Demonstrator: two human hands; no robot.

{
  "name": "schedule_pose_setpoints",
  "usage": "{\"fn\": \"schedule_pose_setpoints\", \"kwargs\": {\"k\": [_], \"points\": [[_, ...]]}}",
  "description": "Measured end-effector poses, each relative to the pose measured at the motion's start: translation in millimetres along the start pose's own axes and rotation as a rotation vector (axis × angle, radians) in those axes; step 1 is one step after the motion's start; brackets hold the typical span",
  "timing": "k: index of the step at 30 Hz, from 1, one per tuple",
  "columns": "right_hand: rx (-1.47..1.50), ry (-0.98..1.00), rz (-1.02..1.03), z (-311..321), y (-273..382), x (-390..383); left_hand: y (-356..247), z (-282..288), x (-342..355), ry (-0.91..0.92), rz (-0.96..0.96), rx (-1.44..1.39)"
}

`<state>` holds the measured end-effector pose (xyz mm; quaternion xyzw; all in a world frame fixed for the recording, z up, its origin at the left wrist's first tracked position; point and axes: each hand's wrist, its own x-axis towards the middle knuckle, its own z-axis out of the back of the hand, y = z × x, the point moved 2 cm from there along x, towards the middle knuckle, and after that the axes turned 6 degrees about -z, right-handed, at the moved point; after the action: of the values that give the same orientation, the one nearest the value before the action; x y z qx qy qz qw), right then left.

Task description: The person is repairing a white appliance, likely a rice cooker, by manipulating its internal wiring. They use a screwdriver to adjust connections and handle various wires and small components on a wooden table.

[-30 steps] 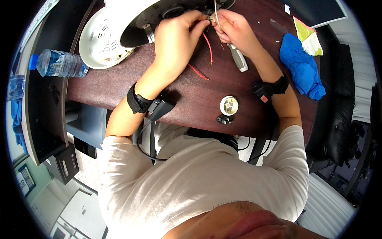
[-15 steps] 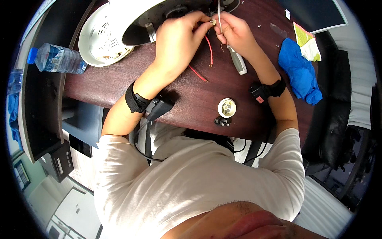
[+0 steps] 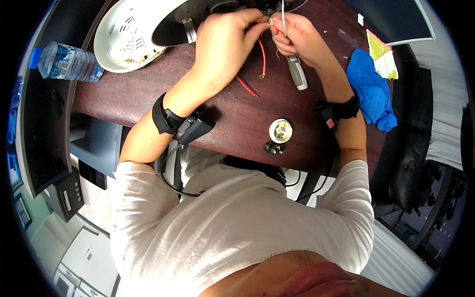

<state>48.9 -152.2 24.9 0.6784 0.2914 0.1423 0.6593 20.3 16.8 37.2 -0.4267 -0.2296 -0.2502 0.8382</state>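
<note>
At the far edge of the view my left hand (image 3: pixel 225 47) pinches a small cream-coloured connector piece (image 3: pixel 270 22) between thumb and fingertips. Just right of it, my right hand (image 3: pixel 299 39) is closed, with a thin white wire (image 3: pixel 283 19) running straight up from its fingers. The fingertips of both hands nearly meet. A grey-handled tool (image 3: pixel 297 74) lies below my right hand, its far end hidden. Between the hands, a red wire (image 3: pixel 263 59) with a small ring-shaped end hangs down, and another red wire piece (image 3: pixel 246 86) emerges beneath my left wrist.
A white round-rimmed housing with a dark inside (image 3: pixel 178 24) stands at the far side. Left of it are a white dish (image 3: pixel 109 54) with small parts and a water bottle (image 3: pixel 69 62). Nearer lie a round cream fitting (image 3: pixel 280 131), a black plug (image 3: pixel 274 148) and a blue cloth (image 3: pixel 371 89).
My right hand and the white wire have shifted slightly right, with its lower fingers curled more. The left hand keeps its pinch on the connector piece. The whole view has moved a little.
</note>
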Motion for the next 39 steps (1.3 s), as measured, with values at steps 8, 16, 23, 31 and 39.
{"fn": "schedule_pose_setpoints", "kwargs": {"k": [8, 16, 23, 31, 39], "points": [[0.179, 0.072, -0.061, 1, -3, 2, 2, -3, -1, -0.008, 0.028, -0.036], [0.118, 0.005, -0.064, -4, -2, -1, -5, 0, 1, 0.031, 0.138, -0.119], [0.093, -0.002, -0.017, -3, -6, 3, 0, 1, 1, 0.016, 0.052, -0.051], [0.056, -0.011, 0.037, -4, -13, 5, -5, 8, 1, -0.015, 0.033, 0.033], [0.142, 0.023, -0.01, -7, -13, 2, -5, 7, 1, -0.03, 0.018, 0.05]]}}
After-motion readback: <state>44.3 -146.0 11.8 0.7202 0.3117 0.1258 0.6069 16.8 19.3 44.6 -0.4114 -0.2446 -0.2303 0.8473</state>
